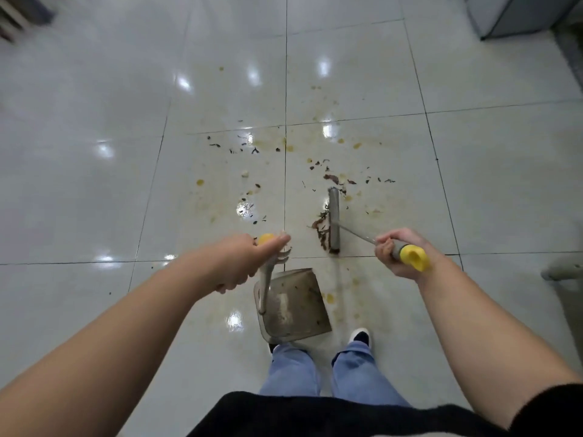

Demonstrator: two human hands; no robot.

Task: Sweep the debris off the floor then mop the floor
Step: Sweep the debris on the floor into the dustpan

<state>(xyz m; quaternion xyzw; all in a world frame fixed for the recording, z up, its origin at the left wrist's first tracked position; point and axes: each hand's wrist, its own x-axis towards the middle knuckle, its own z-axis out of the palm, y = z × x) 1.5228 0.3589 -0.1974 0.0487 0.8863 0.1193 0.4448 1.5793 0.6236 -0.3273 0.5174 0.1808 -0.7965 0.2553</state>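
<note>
Beside the dustpan point(291, 305), the left hand point(243, 263) curls around its upright yellow-tipped handle; beyond the dustpan, the right hand point(396, 252) grips the broom point(334, 220), whose head touches debris point(320, 230) on the stained floor point(94, 184).

floor point(94, 190): large glossy pale grey-white tiles are covering the whole view, with thin dark grout lines point(285, 89) running between them
light: bright white spots point(324, 66) from overhead lamps are reflecting off the tiles in several places, some blurred into streaks
upper right corner: a grey cabinet or appliance point(517, 14) with a dark edge is standing on the floor; what it is cannot be told
upper left corner: a dark, blurred piece of furniture with pale slats point(19, 14) is showing at the frame's edge
right edge: a pale rounded tube or leg point(561, 269) is reaching in low over the tiles
</note>
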